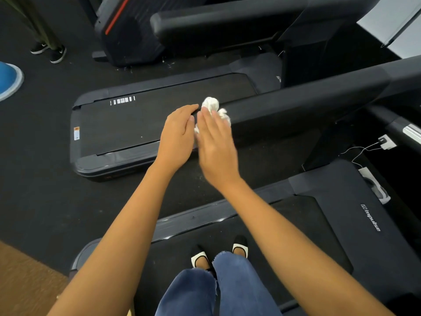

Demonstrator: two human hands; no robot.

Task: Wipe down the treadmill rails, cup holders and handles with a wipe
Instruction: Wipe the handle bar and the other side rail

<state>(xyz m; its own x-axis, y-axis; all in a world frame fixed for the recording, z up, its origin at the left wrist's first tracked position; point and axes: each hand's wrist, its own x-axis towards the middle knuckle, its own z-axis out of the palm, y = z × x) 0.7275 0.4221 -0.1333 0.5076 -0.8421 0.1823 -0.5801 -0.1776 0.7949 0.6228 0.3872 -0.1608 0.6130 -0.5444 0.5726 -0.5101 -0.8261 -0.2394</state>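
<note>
Wipe [213, 106] work is at the free end of the long black side rail [307, 99], where the crumpled white wad sits on the rail's top edge, partly under the right hand [216, 142]. That hand lies over it with fingers straight and flat, pressing rather than pinching. This probably spreads the wad across the padded surface, though motion blur hides the fingertips. The left hand [177, 137] is also flat and open, with fingers together and tips touching the rail's end just beside the wipe. It seems placed there to steady the rail or to guide the stroke, and it grips nothing.

The person stands on the belt [284, 224] of one treadmill, reaching out to the rail between it and the neighbouring treadmill [127, 126]. From that spot the whole rail should be within reach.

No cup holder shows in this view, so that part of the job can't be judged. The only container in sight is a small white tray [367, 173] on the hood to the right. It holds something grey, too small to identify.
</note>
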